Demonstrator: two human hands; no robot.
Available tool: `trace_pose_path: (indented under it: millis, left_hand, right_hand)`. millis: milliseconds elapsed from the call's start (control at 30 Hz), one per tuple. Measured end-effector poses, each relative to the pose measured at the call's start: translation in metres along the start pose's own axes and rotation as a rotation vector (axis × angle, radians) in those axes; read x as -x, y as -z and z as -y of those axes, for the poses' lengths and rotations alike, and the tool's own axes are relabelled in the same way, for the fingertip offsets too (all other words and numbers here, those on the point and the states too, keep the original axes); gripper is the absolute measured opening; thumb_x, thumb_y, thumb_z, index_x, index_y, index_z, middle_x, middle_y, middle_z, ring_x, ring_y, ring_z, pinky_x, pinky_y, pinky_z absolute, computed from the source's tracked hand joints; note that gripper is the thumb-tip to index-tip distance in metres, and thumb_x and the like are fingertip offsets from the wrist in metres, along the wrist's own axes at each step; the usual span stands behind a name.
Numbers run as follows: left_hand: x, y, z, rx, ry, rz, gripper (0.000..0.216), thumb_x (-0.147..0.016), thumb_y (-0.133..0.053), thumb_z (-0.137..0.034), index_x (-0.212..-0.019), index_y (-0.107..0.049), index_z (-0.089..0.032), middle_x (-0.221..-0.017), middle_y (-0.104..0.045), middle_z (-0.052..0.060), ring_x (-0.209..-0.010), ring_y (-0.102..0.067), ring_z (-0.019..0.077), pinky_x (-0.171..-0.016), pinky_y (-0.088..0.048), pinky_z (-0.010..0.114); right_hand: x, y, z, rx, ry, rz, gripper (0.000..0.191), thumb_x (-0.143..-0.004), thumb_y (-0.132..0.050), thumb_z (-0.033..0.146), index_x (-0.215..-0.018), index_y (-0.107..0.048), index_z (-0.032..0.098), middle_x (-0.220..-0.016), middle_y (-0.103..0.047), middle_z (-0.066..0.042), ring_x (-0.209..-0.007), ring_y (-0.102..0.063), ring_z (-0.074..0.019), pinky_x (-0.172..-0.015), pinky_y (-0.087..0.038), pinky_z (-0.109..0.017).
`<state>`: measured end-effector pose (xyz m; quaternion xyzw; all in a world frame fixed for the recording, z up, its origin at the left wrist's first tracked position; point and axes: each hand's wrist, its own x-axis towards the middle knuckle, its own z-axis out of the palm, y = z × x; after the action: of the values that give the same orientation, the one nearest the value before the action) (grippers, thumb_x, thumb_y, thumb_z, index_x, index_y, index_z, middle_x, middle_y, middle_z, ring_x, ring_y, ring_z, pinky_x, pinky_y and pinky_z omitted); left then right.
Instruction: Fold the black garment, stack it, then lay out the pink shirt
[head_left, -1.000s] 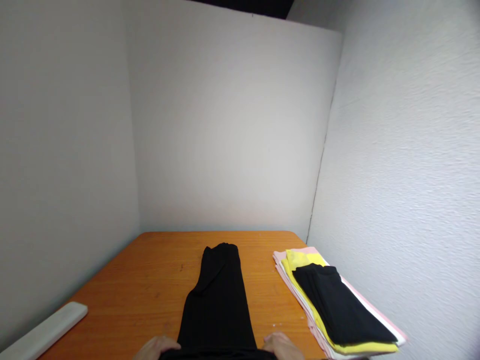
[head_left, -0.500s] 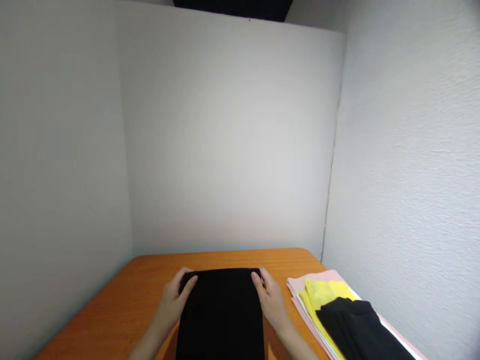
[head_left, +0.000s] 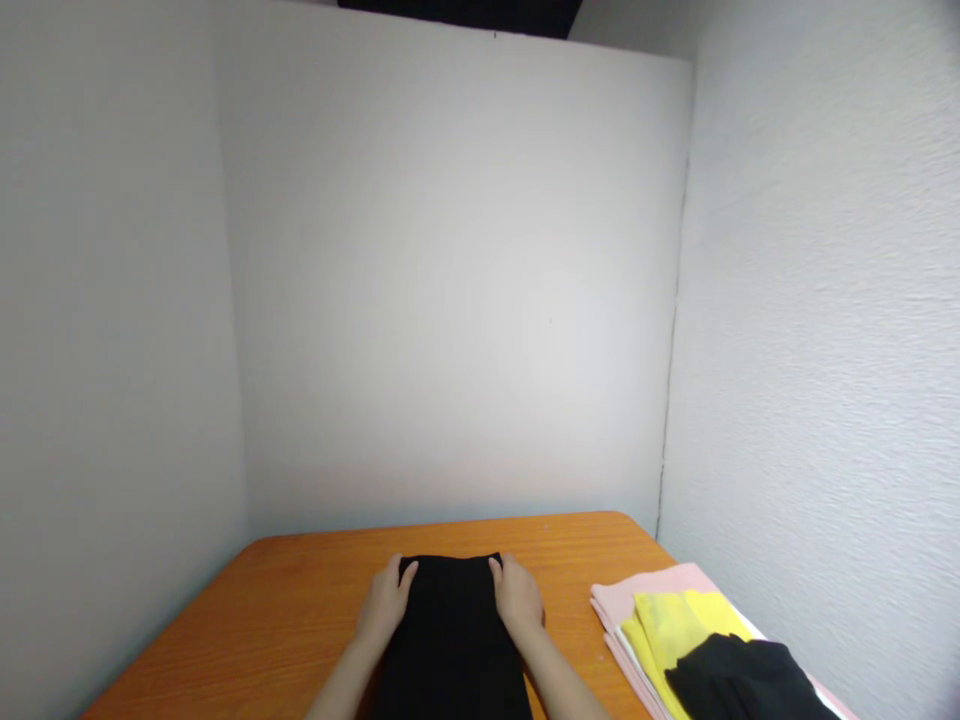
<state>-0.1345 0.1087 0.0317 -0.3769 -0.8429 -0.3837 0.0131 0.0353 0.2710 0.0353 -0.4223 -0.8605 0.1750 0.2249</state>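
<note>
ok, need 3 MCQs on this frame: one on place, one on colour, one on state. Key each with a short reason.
1. Where is the stack of folded clothes?
A. left edge of the table
B. right side, by the wall
C. under the hands

2. What colour is the garment between the hands?
A. black
B. yellow
C. pink

3. How are the hands placed?
A. lifted clear of the table
B. both gripping the stack
C. flat, one on each side of the garment's far end

Key:
1 B: the stack lies on the table by the right wall.
2 A: the black garment is dark throughout.
3 C: left hand and right hand flank its far edge.
</note>
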Motion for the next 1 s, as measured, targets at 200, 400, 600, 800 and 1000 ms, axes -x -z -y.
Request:
trace_pose_path:
  millis: [200, 400, 600, 800, 1000]
  left_hand:
    - [0.008, 0.008, -0.011, -0.065, -0.030, 0.037, 0.043, -0.092, -0.035, -0.034, -0.125, -0.055, -0.014, -0.120, -0.067, 0.014, -0.118, -0.059, 0.0267, -0.107, -0.041, 0.046]
    - [0.076, 0.015, -0.039, -0.296, -0.304, 0.248, 0.052, -0.094, -0.035, -0.043, -0.138, -0.048, -0.018, -0.151, -0.039, 0.010, -0.142, -0.031, 0.0277, -0.117, -0.026, 0.051]
    - [0.111, 0.005, -0.048, -0.467, -0.283, 0.386, 0.058, -0.094, -0.031, -0.038, -0.146, -0.032, -0.013, -0.155, -0.020, 0.010, -0.144, -0.018, 0.0263, -0.118, -0.023, 0.049]
    - [0.106, -0.005, -0.035, -0.421, -0.244, 0.405, 0.059, -0.092, -0.036, -0.040, -0.146, -0.033, -0.017, -0.155, -0.021, 0.010, -0.145, -0.019, 0.0282, -0.119, -0.023, 0.049]
    - [0.111, 0.002, -0.038, -0.276, -0.193, 0.280, 0.047, -0.090, -0.056, -0.045, -0.133, -0.051, -0.026, -0.145, -0.047, 0.010, -0.131, -0.045, 0.0295, -0.108, -0.038, 0.054]
  right_hand:
    - [0.008, 0.020, 0.006, 0.084, 0.061, 0.019, 0.044, -0.097, -0.035, 0.032, -0.126, -0.055, 0.007, -0.108, -0.067, -0.022, -0.103, -0.065, -0.0323, -0.087, -0.050, -0.044]
    - [0.084, 0.018, 0.004, 0.084, 0.372, 0.109, 0.058, -0.096, -0.037, 0.046, -0.141, -0.046, 0.010, -0.148, -0.038, -0.016, -0.140, -0.029, -0.0317, -0.115, -0.026, -0.047]
    - [0.121, 0.007, 0.002, 0.040, 0.445, 0.294, 0.081, -0.093, -0.031, 0.065, -0.146, -0.030, 0.004, -0.154, -0.013, -0.018, -0.143, -0.008, -0.0348, -0.118, -0.014, -0.051]
    - [0.111, -0.004, -0.006, 0.067, 0.464, 0.329, 0.080, -0.092, -0.031, 0.065, -0.146, -0.028, 0.005, -0.152, -0.012, -0.019, -0.142, -0.009, -0.0360, -0.117, -0.015, -0.053]
    - [0.113, -0.012, -0.009, 0.099, 0.465, 0.292, 0.077, -0.092, -0.032, 0.064, -0.145, -0.031, 0.008, -0.152, -0.016, -0.016, -0.142, -0.012, -0.0353, -0.117, -0.016, -0.054]
